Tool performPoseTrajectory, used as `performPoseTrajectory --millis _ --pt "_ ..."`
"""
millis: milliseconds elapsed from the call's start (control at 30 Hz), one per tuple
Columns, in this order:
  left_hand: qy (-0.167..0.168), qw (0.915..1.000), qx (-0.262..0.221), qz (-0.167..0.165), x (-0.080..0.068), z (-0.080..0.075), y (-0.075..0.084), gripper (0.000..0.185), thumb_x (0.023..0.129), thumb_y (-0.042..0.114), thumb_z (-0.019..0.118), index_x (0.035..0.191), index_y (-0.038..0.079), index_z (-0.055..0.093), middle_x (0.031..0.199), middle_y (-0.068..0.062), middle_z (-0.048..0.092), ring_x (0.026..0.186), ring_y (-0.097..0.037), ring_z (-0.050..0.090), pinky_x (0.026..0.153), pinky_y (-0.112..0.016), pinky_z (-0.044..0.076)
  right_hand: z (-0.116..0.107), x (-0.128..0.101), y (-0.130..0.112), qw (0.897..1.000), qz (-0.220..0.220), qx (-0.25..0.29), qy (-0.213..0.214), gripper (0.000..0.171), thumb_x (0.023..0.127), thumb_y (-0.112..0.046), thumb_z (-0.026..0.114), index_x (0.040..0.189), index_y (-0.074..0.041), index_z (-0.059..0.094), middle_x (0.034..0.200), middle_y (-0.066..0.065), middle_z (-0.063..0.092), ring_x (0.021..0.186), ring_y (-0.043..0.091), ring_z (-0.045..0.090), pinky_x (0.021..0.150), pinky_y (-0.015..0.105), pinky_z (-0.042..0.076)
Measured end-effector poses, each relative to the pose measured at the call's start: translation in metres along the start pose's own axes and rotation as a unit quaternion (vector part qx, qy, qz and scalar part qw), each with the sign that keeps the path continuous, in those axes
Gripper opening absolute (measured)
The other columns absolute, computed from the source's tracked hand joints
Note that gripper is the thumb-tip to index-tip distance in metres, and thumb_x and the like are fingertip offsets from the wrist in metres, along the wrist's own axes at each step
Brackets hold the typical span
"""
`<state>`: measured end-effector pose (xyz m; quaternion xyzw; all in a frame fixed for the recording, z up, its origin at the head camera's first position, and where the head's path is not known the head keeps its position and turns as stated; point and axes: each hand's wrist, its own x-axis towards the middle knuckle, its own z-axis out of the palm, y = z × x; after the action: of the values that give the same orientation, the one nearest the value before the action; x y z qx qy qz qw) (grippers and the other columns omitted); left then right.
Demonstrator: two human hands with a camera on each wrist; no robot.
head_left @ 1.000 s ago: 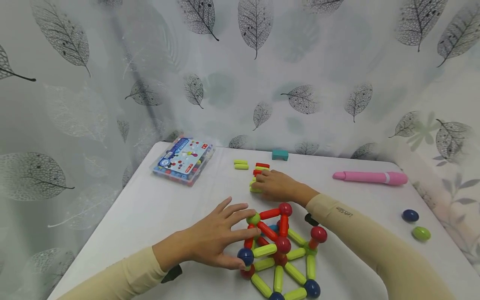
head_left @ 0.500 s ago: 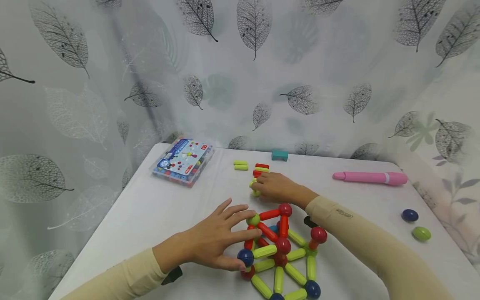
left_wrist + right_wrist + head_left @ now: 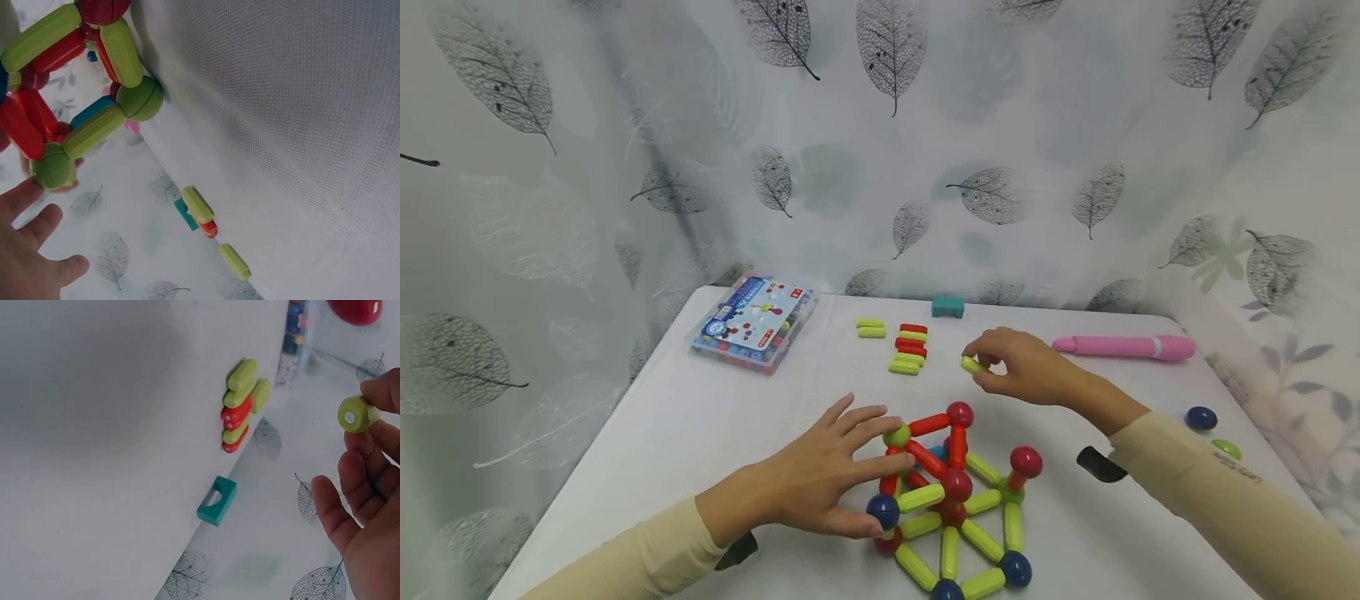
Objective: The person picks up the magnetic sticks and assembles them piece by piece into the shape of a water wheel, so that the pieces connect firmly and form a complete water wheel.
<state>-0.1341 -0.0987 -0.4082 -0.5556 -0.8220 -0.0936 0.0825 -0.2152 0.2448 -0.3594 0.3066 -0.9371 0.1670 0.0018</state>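
Pinched between the thumb and fingers of my right hand (image 3: 1033, 368) is a yellow-green magnetic rod (image 3: 972, 365), held above the table. Its round end with a pale dot faces the right wrist view. My left hand (image 3: 816, 473) spreads its fingers along the left side of a magnetic ball-and-rod structure (image 3: 921, 498). The thumb is at a navy ball (image 3: 883, 511), and a fingertip touches a green ball (image 3: 897, 435). Red and yellow-green rods join red, navy and green balls in the structure. A red ball (image 3: 1026, 461) tops a short upright on its right.
Several loose red and yellow-green rods (image 3: 912, 341) lie in a row behind the structure, with two more rods (image 3: 871, 327) beside them. Farther back are a plastic case (image 3: 752, 323), a teal block (image 3: 947, 307) and a pink pen-like stick (image 3: 1123, 347). A loose navy ball (image 3: 1201, 418) lies right.
My right hand has taken a yellow-green rod from the front of the row and moved right with it. My left hand stays at the structure. The head view has shifted slightly.
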Motion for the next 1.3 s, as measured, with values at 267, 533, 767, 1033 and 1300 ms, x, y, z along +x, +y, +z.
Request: performPoseTrajectory --millis 267,533,767,1033,1300 --pt "0.002 1.0000 -0.001 -0.001 -0.001 0.001 0.000 0.068 0.093 0.073 0.047 0.153 0.040 0.041 0.162 -0.002 0.032 0.151 -0.026 0.025 0.118 -0.067 0.024 -0.009 -0.048 -0.027 0.990 -0.109 0.089 -0.023 0.033 0.088 -0.015 0.077 0.119 -0.025 0.070 0.102 -0.016 0.062 0.094 0.004 0.058 0.079 0.026 0.057" --pt "0.011 0.9999 0.012 -0.001 -0.002 0.001 -0.002 0.069 0.093 0.075 0.045 0.153 0.040 0.041 0.162 -0.002 0.032 0.152 -0.026 0.025 0.118 -0.067 0.024 -0.005 -0.065 -0.058 0.981 -0.181 -0.012 -0.075 0.033 0.082 -0.020 0.081 0.112 -0.031 0.071 0.096 -0.018 0.057 0.090 0.001 0.048 0.068 0.015 0.049" --pt "0.008 0.9999 0.009 -0.001 -0.002 0.000 -0.001 0.069 0.094 0.074 0.046 0.153 0.038 0.042 0.162 -0.002 0.033 0.152 -0.026 0.025 0.118 -0.067 0.023 0.002 -0.067 -0.063 0.979 -0.175 -0.065 -0.084 0.033 0.082 -0.022 0.081 0.112 -0.032 0.072 0.094 -0.018 0.058 0.089 0.001 0.048 0.073 0.018 0.049" --pt "0.006 0.9999 0.012 -0.003 -0.001 -0.001 0.001 0.069 0.093 0.074 0.046 0.154 0.041 0.040 0.163 -0.002 0.032 0.152 -0.026 0.025 0.118 -0.067 0.023 0.004 -0.071 -0.062 0.978 -0.167 -0.092 -0.082 0.034 0.082 -0.025 0.081 0.113 -0.032 0.072 0.094 -0.018 0.059 0.088 0.002 0.047 0.073 0.019 0.049" --pt "0.010 0.9998 0.016 0.002 0.000 0.000 0.001 0.070 0.094 0.075 0.044 0.154 0.040 0.041 0.162 -0.002 0.034 0.152 -0.026 0.025 0.118 -0.067 0.024 0.006 -0.075 -0.064 0.977 -0.171 -0.087 -0.089 0.037 0.081 -0.022 0.083 0.115 -0.032 0.072 0.096 -0.015 0.060 0.089 0.003 0.049 0.074 0.019 0.051"
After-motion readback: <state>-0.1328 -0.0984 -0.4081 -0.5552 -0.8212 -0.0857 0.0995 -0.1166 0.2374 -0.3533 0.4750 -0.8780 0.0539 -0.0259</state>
